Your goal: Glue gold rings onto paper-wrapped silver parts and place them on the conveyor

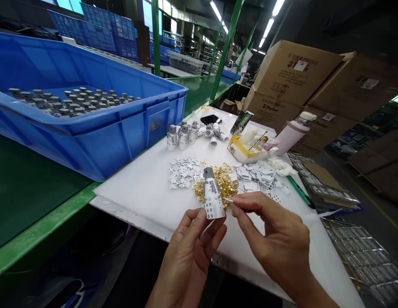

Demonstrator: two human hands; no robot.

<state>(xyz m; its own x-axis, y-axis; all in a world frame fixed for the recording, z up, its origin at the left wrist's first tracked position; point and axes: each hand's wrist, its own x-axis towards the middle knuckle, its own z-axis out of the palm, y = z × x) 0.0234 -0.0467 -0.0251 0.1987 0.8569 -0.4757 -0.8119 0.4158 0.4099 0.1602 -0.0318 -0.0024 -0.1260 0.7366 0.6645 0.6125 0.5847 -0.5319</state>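
Between the fingers of my left hand (195, 244) is a white tapered tower-shaped part (214, 197) with a grey block on top and small square holes near its base. Just to its right, my right hand (275, 239) pinches a small thin white piece (228, 200) close to the tower's side; whether they touch I cannot tell. Behind the tower lies a heap of small gold-coloured rings (229, 186), partly hidden by it. Small flat white pieces (182, 173) are spread left of the rings, and a second pile of white pieces (258, 174) lies to the right.
On the white tabletop (137, 188) stand several similar towers (183, 137), with a phone (210, 119) behind. A yellow-edged tray (240, 150) and a pink bottle (291, 134) are at the right. A blue crate (128, 124) full of grey-topped parts sits left; cardboard boxes (291, 81) are stacked beyond.
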